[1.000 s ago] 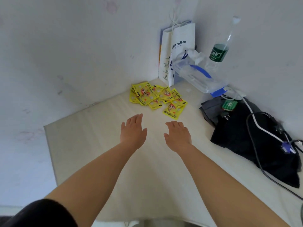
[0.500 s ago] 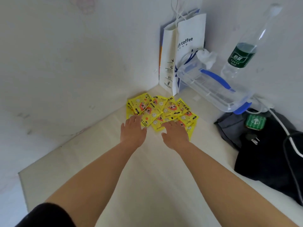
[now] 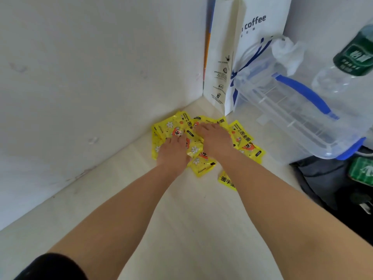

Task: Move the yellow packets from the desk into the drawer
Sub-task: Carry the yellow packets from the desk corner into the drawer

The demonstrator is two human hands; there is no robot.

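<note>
Several yellow packets (image 3: pixel 241 136) with red and white print lie in an overlapping heap in the far corner of the pale desk (image 3: pixel 181 229), against the wall. My left hand (image 3: pixel 173 152) lies palm down on the left part of the heap, fingers stretched over the packets. My right hand (image 3: pixel 215 139) lies flat on the middle of the heap, fingers reaching toward the wall. One packet (image 3: pixel 228 180) pokes out beside my right forearm. No drawer is in view.
A white paper coffee bag (image 3: pixel 248 47) stands in the corner behind the packets. A clear plastic box with blue handles (image 3: pixel 298 110) and a water bottle (image 3: pixel 347 65) sit to the right. Dark cloth (image 3: pixel 333 188) with a green tag (image 3: pixel 361 170) covers the desk's right side.
Both hands moved forward from the bare desk onto the heap of packets and now lie on top of it. The camera has come closer to the corner.
</note>
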